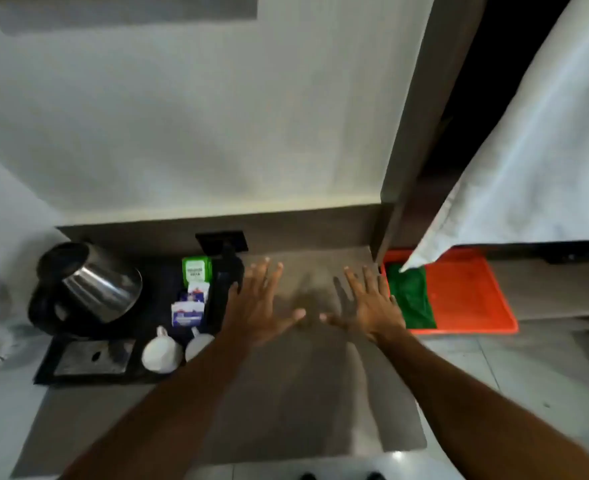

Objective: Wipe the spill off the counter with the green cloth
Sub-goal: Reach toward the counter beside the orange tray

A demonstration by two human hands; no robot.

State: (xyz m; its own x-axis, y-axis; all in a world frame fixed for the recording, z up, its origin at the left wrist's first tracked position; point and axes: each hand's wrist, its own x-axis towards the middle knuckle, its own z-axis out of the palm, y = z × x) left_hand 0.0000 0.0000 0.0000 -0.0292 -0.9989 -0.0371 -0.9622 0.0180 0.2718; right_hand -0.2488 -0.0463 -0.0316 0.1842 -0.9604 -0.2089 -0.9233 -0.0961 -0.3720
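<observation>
Head view is showing both hands, left hand point(258, 303) and right hand point(369, 306), spreading wide and empty over the desk point(286, 393), probably framing the spill area, while the green cloth point(412, 296) is lying in the orange tray point(466, 292) at centre right.

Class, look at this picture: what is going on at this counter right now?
A person holds both hands open and spread over the grey counter, the left hand beside a black tray with a kettle and cups, the right hand near an orange tray. Neither hand holds anything. The green cloth lies untouched in the orange tray, so wiping has not begun. No spill is clearly visible.
</observation>
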